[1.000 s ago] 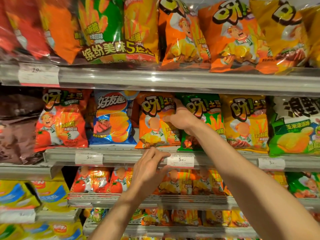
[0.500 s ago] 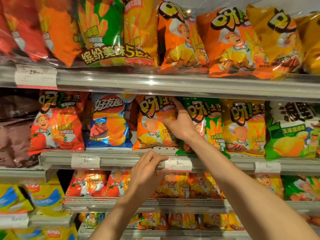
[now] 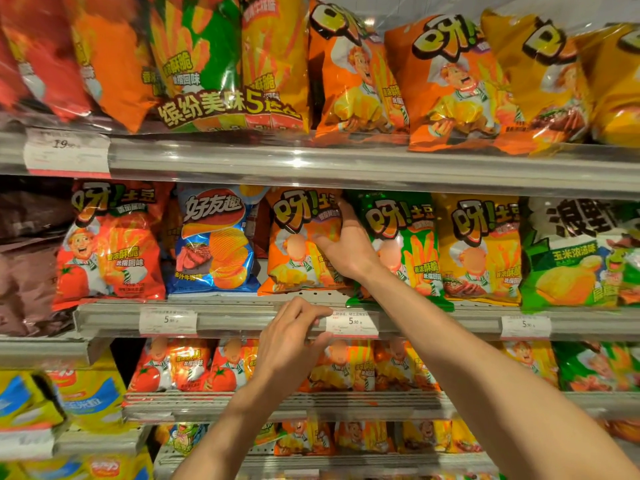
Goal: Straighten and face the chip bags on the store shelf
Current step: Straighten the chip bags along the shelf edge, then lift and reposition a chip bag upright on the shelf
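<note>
right hand (image 3: 349, 247) gripping orange chip bag (image 3: 298, 244) edge beside green chip bag (image 3: 398, 244); left hand (image 3: 291, 337) fingers curled on shelf rail (image 3: 242, 318) beside price tag (image 3: 351, 322)

We cannot see the fingertips of the right hand (image 3: 348, 249): they slip behind the right edge of the orange chip bag (image 3: 298, 244), between it and the green chip bag (image 3: 398, 244), whose lower left corner our forearm covers. The left hand (image 3: 291, 344) hides part of the shelf rail (image 3: 242, 318) and the left end of the price tag (image 3: 351, 323) (its small print is too fine to read). The brown bags (image 3: 24, 258) at the left edge are cut off and blurred. The top-shelf bags lose their tops at the upper edge.
</note>
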The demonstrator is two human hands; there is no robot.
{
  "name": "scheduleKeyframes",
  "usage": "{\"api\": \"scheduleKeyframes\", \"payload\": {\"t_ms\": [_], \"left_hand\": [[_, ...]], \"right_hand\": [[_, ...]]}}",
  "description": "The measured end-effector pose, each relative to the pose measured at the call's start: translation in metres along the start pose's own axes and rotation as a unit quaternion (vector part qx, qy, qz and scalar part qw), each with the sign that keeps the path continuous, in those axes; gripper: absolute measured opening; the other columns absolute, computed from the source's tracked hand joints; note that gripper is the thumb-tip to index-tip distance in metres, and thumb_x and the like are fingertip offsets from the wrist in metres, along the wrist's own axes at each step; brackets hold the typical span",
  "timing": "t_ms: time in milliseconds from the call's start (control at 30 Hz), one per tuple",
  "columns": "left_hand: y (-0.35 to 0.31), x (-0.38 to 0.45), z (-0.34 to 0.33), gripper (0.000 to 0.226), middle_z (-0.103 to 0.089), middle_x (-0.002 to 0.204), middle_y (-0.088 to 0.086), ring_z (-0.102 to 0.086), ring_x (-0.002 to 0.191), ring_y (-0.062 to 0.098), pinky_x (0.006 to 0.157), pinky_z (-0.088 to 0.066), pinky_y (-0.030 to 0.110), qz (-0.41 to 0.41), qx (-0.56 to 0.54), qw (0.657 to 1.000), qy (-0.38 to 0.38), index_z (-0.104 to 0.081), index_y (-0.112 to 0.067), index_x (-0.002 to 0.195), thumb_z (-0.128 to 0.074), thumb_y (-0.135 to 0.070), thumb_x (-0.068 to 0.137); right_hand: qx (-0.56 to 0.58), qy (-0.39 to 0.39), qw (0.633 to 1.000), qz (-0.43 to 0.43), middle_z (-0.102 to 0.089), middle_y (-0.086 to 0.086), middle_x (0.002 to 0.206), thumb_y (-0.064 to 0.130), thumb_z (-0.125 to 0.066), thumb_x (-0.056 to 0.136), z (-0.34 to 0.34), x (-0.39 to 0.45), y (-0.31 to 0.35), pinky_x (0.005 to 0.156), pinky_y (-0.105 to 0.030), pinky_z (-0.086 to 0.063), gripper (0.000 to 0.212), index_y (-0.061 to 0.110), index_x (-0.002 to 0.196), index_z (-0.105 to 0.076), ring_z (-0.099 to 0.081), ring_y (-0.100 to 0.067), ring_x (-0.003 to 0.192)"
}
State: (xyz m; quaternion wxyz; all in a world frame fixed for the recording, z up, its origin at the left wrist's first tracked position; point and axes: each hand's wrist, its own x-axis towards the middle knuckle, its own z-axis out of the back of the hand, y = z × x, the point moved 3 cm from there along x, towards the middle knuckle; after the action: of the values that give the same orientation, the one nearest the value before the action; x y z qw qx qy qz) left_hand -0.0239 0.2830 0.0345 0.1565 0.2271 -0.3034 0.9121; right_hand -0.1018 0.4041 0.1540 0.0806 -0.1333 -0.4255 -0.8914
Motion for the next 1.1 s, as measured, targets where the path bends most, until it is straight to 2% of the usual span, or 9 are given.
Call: {"api": "scheduleKeyframes", "payload": {"t_ms": [100,167,200,267,400,533,800,933,1100], "left_hand": [[-0.001,0.001,0.002,0.033,-0.048,0.104,-0.018,-0.042,0.097,-0.001,0.074,-0.038,0.024,0.008,-0.004,1.000,0.014,-0.061,-0.033,0.123,-0.065,-0.039,0.090],[-0.001,0.000,0.004,0.033,-0.050,0.104,-0.016,-0.043,0.097,0.000,0.074,-0.039,0.024,0.002,-0.006,1.000,0.016,-0.062,-0.031,0.123,-0.066,-0.037,0.090],[-0.001,0.000,0.004,0.033,-0.050,0.104,-0.016,-0.043,0.096,0.001,0.074,-0.040,0.025,0.000,-0.006,1.000,0.015,-0.063,-0.031,0.123,-0.066,-0.037,0.090],[-0.001,-0.002,0.004,0.034,-0.050,0.104,-0.014,-0.045,0.097,0.003,0.072,-0.039,0.025,0.000,0.001,1.000,0.016,-0.063,-0.030,0.123,-0.066,-0.037,0.090],[-0.006,-0.002,0.002,0.032,-0.048,0.106,-0.014,-0.047,0.101,0.006,0.070,-0.034,0.024,0.006,0.018,1.000,0.020,-0.059,-0.031,0.124,-0.062,-0.037,0.092],[-0.015,-0.001,-0.006,0.032,-0.042,0.103,-0.017,-0.043,0.098,0.003,0.070,-0.034,0.026,0.022,0.013,0.999,0.020,-0.056,-0.036,0.124,-0.058,-0.032,0.093],[-0.021,0.008,-0.009,0.025,-0.044,0.094,-0.020,-0.046,0.083,0.001,0.062,-0.030,0.022,0.034,0.000,0.999,0.011,-0.059,-0.041,0.114,-0.063,-0.043,0.089],[-0.018,0.007,-0.006,0.026,-0.042,0.092,-0.021,-0.047,0.083,0.000,0.061,-0.029,0.019,0.017,0.005,1.000,0.022,-0.058,-0.041,0.115,-0.062,-0.042,0.090],[-0.019,0.008,-0.004,0.028,-0.041,0.094,-0.022,-0.046,0.085,-0.005,0.061,-0.030,0.018,0.008,0.008,0.999,0.035,-0.057,-0.040,0.118,-0.062,-0.039,0.091]], "right_hand": [[0.028,-0.003,1.000,-0.003,-0.064,-0.009,0.122,0.026,-0.066,0.096,0.009,-0.001,-0.002,0.082,-0.024,-0.053,0.060,0.012,0.147,-0.039,-0.061,-0.021,0.103],[0.038,-0.006,0.999,0.004,-0.059,0.001,0.123,0.026,-0.065,0.096,0.017,-0.005,-0.002,0.065,-0.001,-0.036,0.064,0.019,0.152,-0.032,-0.057,-0.014,0.103],[0.061,-0.010,0.998,0.011,-0.057,0.004,0.126,0.026,-0.066,0.095,0.020,-0.004,-0.005,0.081,0.000,-0.028,0.067,0.021,0.153,-0.032,-0.057,-0.013,0.112],[0.122,-0.011,0.992,0.026,-0.055,0.006,0.128,0.019,-0.068,0.094,0.028,-0.009,-0.011,0.104,-0.019,-0.041,0.065,0.019,0.151,-0.036,-0.057,-0.014,0.122],[0.093,-0.082,0.989,0.075,-0.063,0.002,0.119,0.011,-0.062,0.096,0.063,-0.035,-0.033,0.084,-0.018,-0.055,0.039,0.015,0.134,-0.055,-0.065,-0.011,0.102],[0.006,-0.145,0.988,0.060,-0.060,-0.001,0.117,0.017,-0.063,0.096,0.098,-0.056,-0.080,0.083,-0.014,-0.050,0.032,0.019,0.128,-0.059,-0.060,-0.006,0.100],[-0.032,-0.044,0.998,-0.028,-0.050,0.007,0.128,0.035,-0.068,0.094,0.122,-0.053,-0.110,0.102,-0.036,-0.049,0.071,0.022,0.153,-0.031,-0.054,-0.013,0.117],[0.036,0.005,0.997,-0.063,-0.051,0.007,0.144,0.046,-0.074,0.082,0.119,-0.031,-0.106,0.112,-0.045,-0.043,0.092,0.039,0.155,-0.019,-0.051,-0.017,0.131],[0.112,-0.014,0.993,-0.042,-0.043,0.005,0.153,0.020,-0.079,0.085,0.112,-0.023,-0.107,0.111,-0.035,-0.041,0.091,0.034,0.157,-0.025,-0.044,-0.017,0.138]]}}
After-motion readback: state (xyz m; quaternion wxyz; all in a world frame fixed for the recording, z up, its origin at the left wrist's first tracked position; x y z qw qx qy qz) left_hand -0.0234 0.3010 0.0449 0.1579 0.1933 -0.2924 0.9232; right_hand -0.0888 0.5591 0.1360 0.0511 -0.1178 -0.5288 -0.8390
